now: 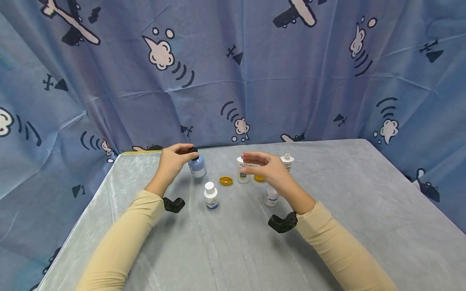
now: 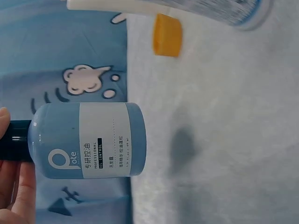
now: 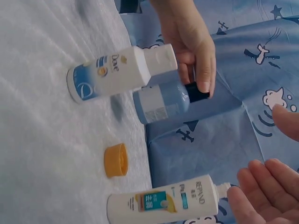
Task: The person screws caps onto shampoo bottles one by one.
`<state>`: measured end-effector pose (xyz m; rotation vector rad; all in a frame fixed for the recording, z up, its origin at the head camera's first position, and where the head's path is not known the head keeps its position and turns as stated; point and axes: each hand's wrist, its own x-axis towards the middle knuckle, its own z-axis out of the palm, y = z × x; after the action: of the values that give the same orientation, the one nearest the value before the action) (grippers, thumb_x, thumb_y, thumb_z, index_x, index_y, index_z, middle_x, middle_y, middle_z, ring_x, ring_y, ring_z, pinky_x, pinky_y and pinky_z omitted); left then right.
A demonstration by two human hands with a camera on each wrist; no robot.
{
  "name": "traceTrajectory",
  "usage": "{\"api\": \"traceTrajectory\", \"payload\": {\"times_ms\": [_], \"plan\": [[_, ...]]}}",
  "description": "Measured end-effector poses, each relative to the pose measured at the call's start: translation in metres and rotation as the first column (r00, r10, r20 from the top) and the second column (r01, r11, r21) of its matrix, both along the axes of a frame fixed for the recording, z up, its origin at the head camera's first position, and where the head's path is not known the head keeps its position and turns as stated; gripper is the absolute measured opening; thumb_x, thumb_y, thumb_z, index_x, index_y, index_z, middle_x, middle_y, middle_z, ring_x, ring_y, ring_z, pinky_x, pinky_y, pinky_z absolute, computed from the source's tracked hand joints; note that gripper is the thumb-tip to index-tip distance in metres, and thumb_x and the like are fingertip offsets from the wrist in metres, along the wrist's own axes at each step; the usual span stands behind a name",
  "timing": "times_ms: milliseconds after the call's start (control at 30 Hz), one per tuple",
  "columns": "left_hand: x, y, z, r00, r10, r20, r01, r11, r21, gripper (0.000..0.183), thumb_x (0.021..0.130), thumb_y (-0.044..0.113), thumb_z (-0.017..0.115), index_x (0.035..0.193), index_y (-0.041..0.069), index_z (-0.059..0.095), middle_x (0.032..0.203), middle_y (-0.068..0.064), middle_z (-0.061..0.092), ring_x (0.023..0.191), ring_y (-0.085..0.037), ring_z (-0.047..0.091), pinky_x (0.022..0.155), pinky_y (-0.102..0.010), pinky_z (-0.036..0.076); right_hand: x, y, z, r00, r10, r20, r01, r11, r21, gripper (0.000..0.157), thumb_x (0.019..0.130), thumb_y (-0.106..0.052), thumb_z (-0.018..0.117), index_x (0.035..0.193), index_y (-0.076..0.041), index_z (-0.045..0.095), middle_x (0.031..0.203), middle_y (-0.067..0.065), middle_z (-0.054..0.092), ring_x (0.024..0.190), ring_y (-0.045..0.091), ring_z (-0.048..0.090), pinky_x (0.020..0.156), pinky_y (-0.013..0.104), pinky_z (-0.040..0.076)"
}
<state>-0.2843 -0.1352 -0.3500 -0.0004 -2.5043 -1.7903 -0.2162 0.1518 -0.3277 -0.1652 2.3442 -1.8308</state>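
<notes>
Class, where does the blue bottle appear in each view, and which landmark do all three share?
Head: blue bottle, slightly left of centre.
Left wrist: blue bottle, left of centre.
Right wrist: blue bottle, near centre.
Shared landmark: the left hand, gripping its black cap.

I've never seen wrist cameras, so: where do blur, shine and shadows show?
Left wrist: the topmost bottle has blurred lettering, the blue bottle a sharp label, its black cap a faint shine, and a soft shadow marks the tabletop; right wrist: the lettering on the Dove bottle reads clearly; head: a soft shadow lies beside the right forearm.
</notes>
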Motion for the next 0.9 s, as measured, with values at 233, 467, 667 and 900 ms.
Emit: {"api": "traceTrajectory", "payload": {"times_ms": [233,467,667,900], "plan": [[-0.002,-0.001,-0.013,0.999,0.029,0.017,-0.028,0.999,-0.044,0.043,0.084,0.023,0.081,0.123,0.009,0.07,0.117,-0.012,0.07,0.103,-0.017,0.064,0.091,-0.031,0.053,-0.004,0.007,-0.005,0.999,-0.039,0.007,0.039,0.999,0.01,0.054,0.087,-0.016,0.076,0.138,-0.011,0.058,0.141,0.009,0.06,0.133,0.024,0.054,0.112,0.043,0.044],[-0.004,-0.002,-0.02,0.999,0.036,0.032,-0.034,0.998,-0.043,0.04,0.084,0.02,0.08,0.121,0.009,0.07,0.117,-0.012,0.07,0.103,-0.018,0.065,0.088,-0.028,0.053,-0.007,0.011,-0.009,0.999,-0.035,0.007,0.035,0.999,0.002,0.056,0.089,-0.015,0.075,0.14,-0.008,0.055,0.142,0.012,0.059,0.134,0.027,0.053,0.115,0.044,0.041],[-0.003,-0.002,-0.025,0.999,0.028,0.032,-0.026,0.999,-0.047,0.04,0.085,0.016,0.079,0.123,0.008,0.069,0.118,-0.013,0.069,0.102,-0.016,0.065,0.082,-0.02,0.054,-0.007,0.012,-0.01,0.999,-0.032,0.003,0.032,0.999,0.004,0.056,0.09,-0.014,0.073,0.141,-0.006,0.054,0.143,0.014,0.057,0.135,0.029,0.052,0.116,0.044,0.04],[-0.001,0.001,-0.024,1.0,0.016,0.025,-0.014,0.997,-0.072,0.042,0.085,0.014,0.078,0.124,0.004,0.067,0.12,-0.016,0.067,0.107,-0.024,0.065,0.087,-0.026,0.055,-0.009,0.015,-0.007,0.998,-0.064,-0.007,0.064,0.998,-0.002,0.055,0.089,-0.013,0.074,0.14,-0.004,0.055,0.143,0.016,0.058,0.134,0.029,0.053,0.116,0.044,0.04]]}}
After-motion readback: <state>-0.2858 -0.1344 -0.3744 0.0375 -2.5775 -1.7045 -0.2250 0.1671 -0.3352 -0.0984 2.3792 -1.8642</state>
